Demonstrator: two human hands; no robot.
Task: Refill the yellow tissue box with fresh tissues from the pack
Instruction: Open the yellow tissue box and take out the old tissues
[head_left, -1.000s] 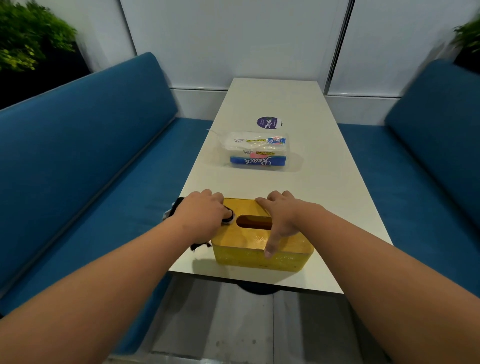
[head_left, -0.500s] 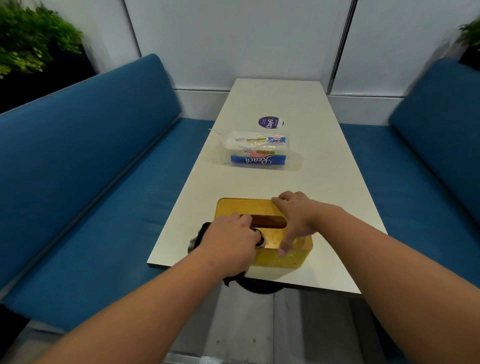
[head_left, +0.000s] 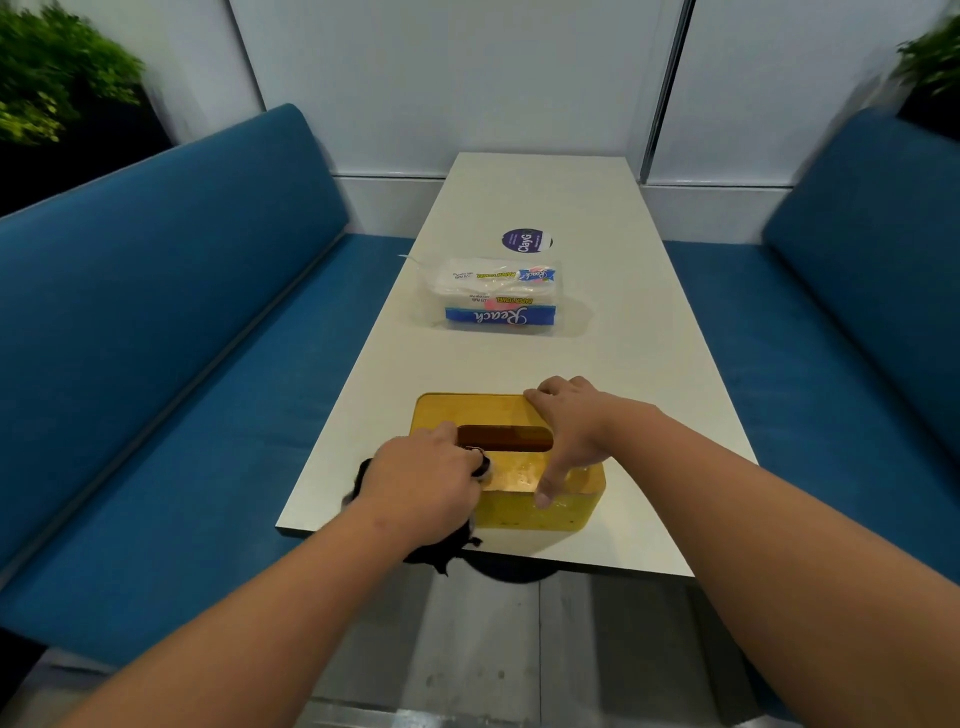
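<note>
Between two blue sofas sits our long white bench, so let's go big to small. Plants sit up in the back corners, nothing we need. Out past the middle of the bench lies the pack, plastic wrap with "Reach" on it, looks unopened as far as we can tell, with a round purple sticker just behind it.

Close to us, at the near edge, is the yellow box, its dark slot facing up and looking empty. Our right hand is spread flat across the right end of the lid, fingers open and draped over the front wall, pinning it rather than gripping anything. Our left hand is closed in a fist around a black cloth, pressed on the lid's left end by the slot; a bit of cloth hangs off the bench edge.

What's changed: a second ago that left hand sat at the far left corner of the box, and since then it has slid toward us along the lid to the near side. Right hand barely moved. So we reckon we're still wiping the box down, nearly done with the top. The refill proper hasn't started: lid still on, pack well apart from the box. Next would be ditching the cloth and opening up.
</note>
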